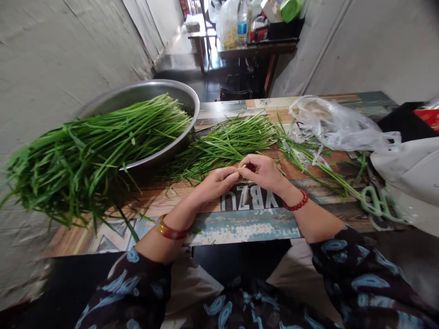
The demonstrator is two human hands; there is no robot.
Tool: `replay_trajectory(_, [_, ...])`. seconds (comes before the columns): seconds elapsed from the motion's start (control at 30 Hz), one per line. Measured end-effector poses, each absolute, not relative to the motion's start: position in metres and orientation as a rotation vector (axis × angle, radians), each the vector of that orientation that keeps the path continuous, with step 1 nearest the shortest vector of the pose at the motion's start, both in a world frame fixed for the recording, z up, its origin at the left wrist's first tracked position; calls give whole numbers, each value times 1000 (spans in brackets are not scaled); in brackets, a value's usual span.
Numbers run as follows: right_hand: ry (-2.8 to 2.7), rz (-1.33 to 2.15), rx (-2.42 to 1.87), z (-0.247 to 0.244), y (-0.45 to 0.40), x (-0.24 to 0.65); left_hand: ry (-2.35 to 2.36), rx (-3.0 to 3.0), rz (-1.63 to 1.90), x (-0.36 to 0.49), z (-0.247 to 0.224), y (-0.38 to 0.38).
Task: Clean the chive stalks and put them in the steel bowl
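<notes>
My left hand point(218, 180) and my right hand point(263, 172) meet fingertip to fingertip over the near side of the table. Both are closed in a pinch. Whatever lies between the fingertips is too small to make out. Just beyond them a loose pile of garlic chives point(236, 137) spreads over the tabletop, pale stem ends toward the right. To the left, a big bunch of garlic chives point(137, 128) rests in a wide metal basin point(197, 103), its leaves drooping over the rim. A few separate stalks point(308, 164) lie to the right of my right hand.
A crumpled clear plastic bag point(332, 121) sits at the back right of the patterned wooden table point(240, 224). Green-handled scissors point(377, 203) lie beside a white rounded object point(408, 178). Farther off, a side table holds a water bottle point(242, 25) and bags. A wall stands close on the left.
</notes>
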State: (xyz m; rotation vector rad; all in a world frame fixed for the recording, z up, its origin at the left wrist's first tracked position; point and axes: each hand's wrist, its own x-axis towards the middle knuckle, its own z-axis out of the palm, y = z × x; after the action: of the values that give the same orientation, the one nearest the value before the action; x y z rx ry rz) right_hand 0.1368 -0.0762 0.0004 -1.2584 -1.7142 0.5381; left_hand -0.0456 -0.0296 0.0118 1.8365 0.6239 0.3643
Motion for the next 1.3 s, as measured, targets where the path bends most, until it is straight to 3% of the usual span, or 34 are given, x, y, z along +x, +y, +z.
replay_trajectory(0.3, [-1182,562,-1425,-7,-64,184,703,1489,640,-51,16,-19])
replay_trajectory(0.63, [-1854,197,-1673,-18,-66,183,796,1246,843,-54,22,-15])
replay_trajectory(1.1, [-1111,1123,-1108,-3,-68,177,845,1308,979,-54,16,-15])
replay_trajectory(1.3, [-1311,1068,-1262,-11,-66,185,877,1255,1052,-51,19,-16])
